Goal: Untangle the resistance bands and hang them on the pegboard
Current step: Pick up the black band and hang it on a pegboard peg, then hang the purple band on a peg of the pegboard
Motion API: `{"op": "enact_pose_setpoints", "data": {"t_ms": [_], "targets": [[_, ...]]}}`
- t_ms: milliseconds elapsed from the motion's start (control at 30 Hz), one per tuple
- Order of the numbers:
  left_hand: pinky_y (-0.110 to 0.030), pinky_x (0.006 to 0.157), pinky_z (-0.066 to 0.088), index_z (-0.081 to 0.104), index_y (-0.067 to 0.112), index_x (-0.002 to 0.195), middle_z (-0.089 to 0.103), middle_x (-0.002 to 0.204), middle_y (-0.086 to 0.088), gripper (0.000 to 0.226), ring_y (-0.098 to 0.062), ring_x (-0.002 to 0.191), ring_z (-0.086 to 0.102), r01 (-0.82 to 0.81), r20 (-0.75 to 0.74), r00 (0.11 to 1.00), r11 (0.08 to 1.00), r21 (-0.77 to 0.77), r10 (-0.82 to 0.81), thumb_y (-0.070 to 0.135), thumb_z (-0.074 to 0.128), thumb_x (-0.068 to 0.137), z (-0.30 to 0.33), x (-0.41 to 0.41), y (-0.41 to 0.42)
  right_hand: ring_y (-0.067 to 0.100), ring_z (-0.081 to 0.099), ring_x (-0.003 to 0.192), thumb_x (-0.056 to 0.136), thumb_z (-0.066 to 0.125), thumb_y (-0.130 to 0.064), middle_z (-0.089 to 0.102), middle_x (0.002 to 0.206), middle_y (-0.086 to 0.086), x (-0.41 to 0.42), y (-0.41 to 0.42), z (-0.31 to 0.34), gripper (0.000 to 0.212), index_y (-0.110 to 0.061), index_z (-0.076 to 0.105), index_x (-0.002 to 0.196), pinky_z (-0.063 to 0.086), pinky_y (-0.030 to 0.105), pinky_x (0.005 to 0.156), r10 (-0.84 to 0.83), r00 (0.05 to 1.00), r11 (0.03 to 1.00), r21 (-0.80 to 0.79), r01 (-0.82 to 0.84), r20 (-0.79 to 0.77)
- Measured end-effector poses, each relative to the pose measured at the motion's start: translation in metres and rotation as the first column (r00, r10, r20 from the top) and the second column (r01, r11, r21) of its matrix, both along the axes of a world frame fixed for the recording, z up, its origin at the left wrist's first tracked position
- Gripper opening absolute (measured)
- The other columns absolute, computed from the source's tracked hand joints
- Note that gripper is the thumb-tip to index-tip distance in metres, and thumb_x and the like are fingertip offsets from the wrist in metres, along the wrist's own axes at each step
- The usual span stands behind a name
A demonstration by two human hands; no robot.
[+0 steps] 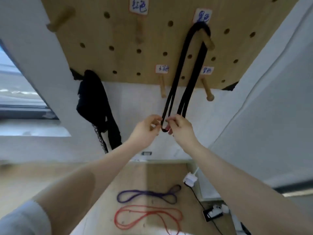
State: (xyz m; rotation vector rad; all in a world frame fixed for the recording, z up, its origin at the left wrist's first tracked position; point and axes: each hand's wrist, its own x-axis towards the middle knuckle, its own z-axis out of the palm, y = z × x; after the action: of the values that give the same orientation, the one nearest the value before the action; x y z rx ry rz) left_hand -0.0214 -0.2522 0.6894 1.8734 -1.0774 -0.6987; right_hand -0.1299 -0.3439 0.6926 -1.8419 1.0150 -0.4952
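The black resistance band (179,72) hangs over a wooden peg (208,41) on the pegboard (122,36), just under a white label (202,16) with blue handwriting. Its strands fall down in long loops past the lower edge of the board. At the bottom of the loops both hands meet. The left hand (145,131) pinches the lowest bend of the band between thumb and fingers, and the right hand (181,128) pinches the same bend from the other side, with its fingers curled on the strand. The two hands are almost touching each other.

Below, on the wooden worktop (101,200), a purple band (147,194) lies flat in a long loop, and a red band (149,216) lies just beside it, nearer to the person. They look apart from each other. To the right of them lie a white plug (190,180) with a cable and a black power strip (213,214).

On the left lower corner of the pegboard hangs a black bag (93,102) with a chain. Other pegs on the board carry nothing, two of them under small labels.
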Motion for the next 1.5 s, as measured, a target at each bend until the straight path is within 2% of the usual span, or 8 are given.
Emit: {"op": "enact_pose_setpoints", "data": {"t_ms": [267, 433, 567, 933, 1067, 1200, 1367, 1500], "targets": [[-0.038, 0.081, 0.049, 0.059, 0.003, 0.111, 0.064, 0.108, -0.019, 0.024, -0.036, 0.091, 0.063, -0.228, -0.188, 0.922, 0.869, 0.440, 0.338, 0.004, 0.047, 0.090, -0.239, 0.025, 0.136, 0.004, 0.055, 0.061, 0.096, 0.043, -0.012, 0.062, 0.083, 0.003, 0.019, 0.107, -0.206, 0.016, -0.014, 0.057, 0.101, 0.042, 0.014, 0.054, 0.332, 0.854, 0.937, 0.244, -0.249, -0.401], [-0.035, 0.085, 0.046, 0.059, 0.000, 0.113, 0.062, 0.114, -0.018, 0.026, -0.034, 0.098, 0.062, -0.264, -0.161, 0.900, 0.799, 0.539, 0.406, 0.002, 0.047, 0.090, -0.373, 0.037, 0.196, 0.028, 0.061, 0.102, 0.091, 0.051, -0.014, 0.068, 0.107, 0.014, 0.034, 0.163, -0.376, 0.020, -0.009, 0.063, 0.107, 0.046, 0.033, 0.087, 0.429, 0.747, 0.899, 0.318, -0.300, -0.508], [-0.023, 0.081, 0.040, 0.057, 0.004, 0.118, 0.060, 0.119, -0.014, 0.029, -0.029, 0.104, 0.060, -0.249, -0.139, 0.904, 0.764, 0.596, 0.403, 0.005, 0.046, 0.091, -0.488, 0.049, 0.226, 0.027, 0.062, 0.103, 0.092, 0.049, -0.016, 0.068, 0.110, 0.010, 0.048, 0.196, -0.515, 0.024, -0.010, 0.062, 0.111, 0.045, 0.027, 0.084, 0.449, 0.706, 0.892, 0.322, -0.317, -0.548], [-0.026, 0.075, 0.045, 0.060, 0.011, 0.111, 0.062, 0.105, -0.006, 0.025, -0.021, 0.090, 0.061, -0.282, -0.118, 0.893, 0.746, 0.604, 0.433, 0.011, 0.043, 0.093, -0.743, 0.060, 0.277, 0.026, 0.028, 0.135, 0.097, 0.037, -0.016, 0.036, 0.148, 0.003, 0.077, 0.219, -0.816, 0.044, -0.019, 0.035, 0.141, 0.025, 0.037, 0.108, 0.309, 0.574, 0.887, 0.012, -0.462, -0.758], [-0.012, 0.058, 0.040, 0.061, 0.014, 0.106, 0.063, 0.099, -0.002, 0.024, -0.011, 0.073, 0.059, -0.309, -0.126, 0.877, 0.746, 0.590, 0.463, 0.010, 0.042, 0.093, -0.779, 0.057, 0.278, 0.026, 0.038, 0.125, 0.096, 0.042, -0.019, 0.051, 0.132, 0.005, 0.090, 0.210, -0.848, 0.034, -0.020, 0.046, 0.130, 0.025, 0.039, 0.101, 0.189, 0.514, 0.850, -0.123, -0.512, -0.837], [-0.021, 0.069, 0.043, 0.059, 0.014, 0.111, 0.062, 0.104, 0.000, 0.025, -0.017, 0.082, 0.061, -0.283, -0.163, 0.880, 0.768, 0.574, 0.446, 0.009, 0.042, 0.093, -0.765, 0.054, 0.264, 0.026, 0.047, 0.117, 0.094, 0.048, -0.022, 0.061, 0.117, 0.004, 0.090, 0.201, -0.826, 0.027, -0.020, 0.053, 0.121, 0.022, 0.041, 0.104, 0.252, 0.584, 0.853, -0.108, -0.510, -0.772], [-0.028, 0.080, 0.045, 0.055, 0.016, 0.118, 0.056, 0.103, 0.004, 0.028, -0.020, 0.082, 0.060, -0.230, -0.180, 0.912, 0.824, 0.519, 0.368, 0.010, 0.049, 0.091, -0.697, 0.048, 0.228, 0.026, 0.053, 0.116, 0.090, 0.054, -0.014, 0.064, 0.118, 0.006, 0.063, 0.180, -0.725, 0.035, -0.014, 0.053, 0.125, 0.031, 0.039, 0.103, 0.308, 0.797, 0.943, 0.055, -0.328, -0.520], [-0.010, 0.071, 0.036, 0.047, 0.018, 0.132, 0.051, 0.121, -0.006, 0.050, -0.014, 0.076, 0.050, -0.069, -0.221, 0.958, 0.898, 0.435, 0.181, 0.007, 0.059, 0.085, -0.615, 0.030, 0.184, 0.015, 0.052, 0.115, 0.080, 0.069, -0.021, 0.059, 0.121, 0.000, 0.029, 0.144, -0.602, 0.048, -0.014, 0.052, 0.125, 0.037, 0.031, 0.101, 0.319, 0.809, 0.948, 0.173, -0.268, -0.494]]}}
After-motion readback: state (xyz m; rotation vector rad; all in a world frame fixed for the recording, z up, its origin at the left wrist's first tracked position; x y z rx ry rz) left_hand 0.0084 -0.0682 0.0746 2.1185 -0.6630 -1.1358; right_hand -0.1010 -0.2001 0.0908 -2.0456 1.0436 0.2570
